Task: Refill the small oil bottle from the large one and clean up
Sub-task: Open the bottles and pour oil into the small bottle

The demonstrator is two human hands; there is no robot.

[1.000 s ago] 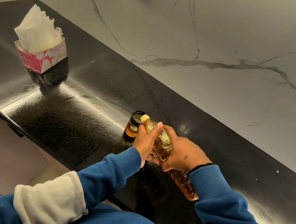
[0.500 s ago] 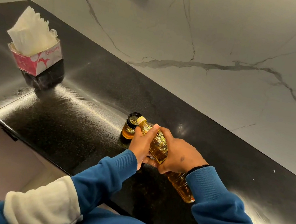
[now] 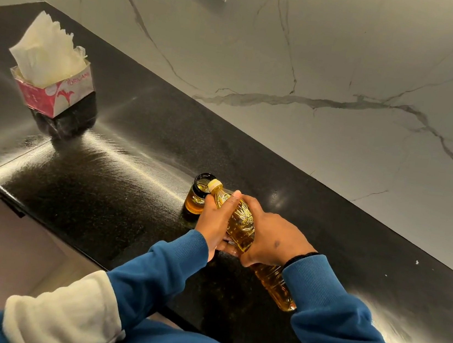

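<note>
Head view looks down on a black counter (image 3: 119, 186) with the small jar (image 3: 198, 196) standing upright on it, its dark rim open and amber oil showing low in the glass. Tipped toward that jar is the large oil bottle (image 3: 241, 225), neck pointing at it and base raised back toward the person; its yellow mouth (image 3: 214, 184) sits right at the jar's rim, just over the opening. On the side of the bottle nearer the jar, the left hand (image 3: 214, 224) wraps its fingers round the neck and shoulder, and may also be touching the jar, though that contact is hard to make out. Farther from the jar, the right hand (image 3: 274, 238) curls over the bottle's middle, fingers closed round it from above. Well away from the jar, toward the far left corner of the counter, stands a pink tissue box (image 3: 54, 94) with white tissues (image 3: 48, 53) sticking up.

Pouring is the step in hand, and the jar looks only partly filled. To do it well, the mouth should stay centred over the opening, the base should rise slowly so the stream stays thin, and the squeeze should stay light, since soft plastic can gush. Levelling the bottle before the oil nears the rim would spare a spill; the tissues are there for drips
</note>
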